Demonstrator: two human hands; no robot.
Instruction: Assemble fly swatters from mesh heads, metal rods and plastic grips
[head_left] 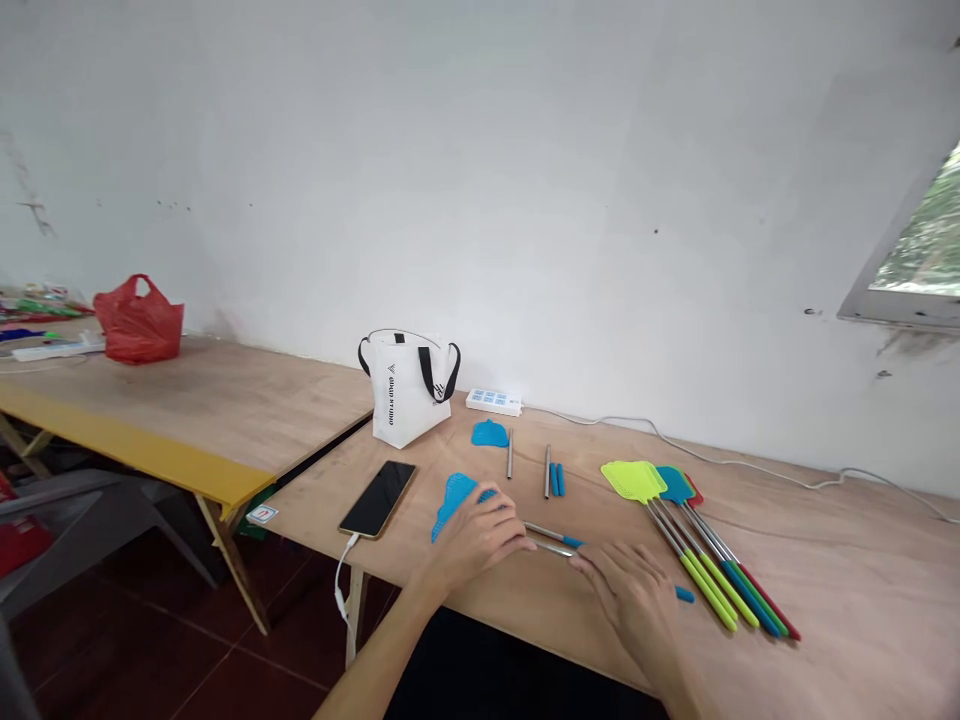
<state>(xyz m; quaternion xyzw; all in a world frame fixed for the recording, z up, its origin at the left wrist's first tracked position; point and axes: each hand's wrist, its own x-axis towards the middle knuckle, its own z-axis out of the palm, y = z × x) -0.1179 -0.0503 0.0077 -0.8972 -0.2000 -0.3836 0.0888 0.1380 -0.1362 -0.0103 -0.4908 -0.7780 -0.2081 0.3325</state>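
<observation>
Blue fly-swatter head [453, 497] beside a smartphone [378, 498]
Right of it, the left hand [481, 530] and, farther right, the right hand [630, 590] seemingly hold slim metal rods [550, 548].

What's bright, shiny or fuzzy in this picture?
Head view: brightest greenery shows through the window at the right edge; head view: a pale shine on the metal rod between the left hand and right hand; head view: the far-left clutter, beyond the red bag, looks small and fuzzy.
</observation>
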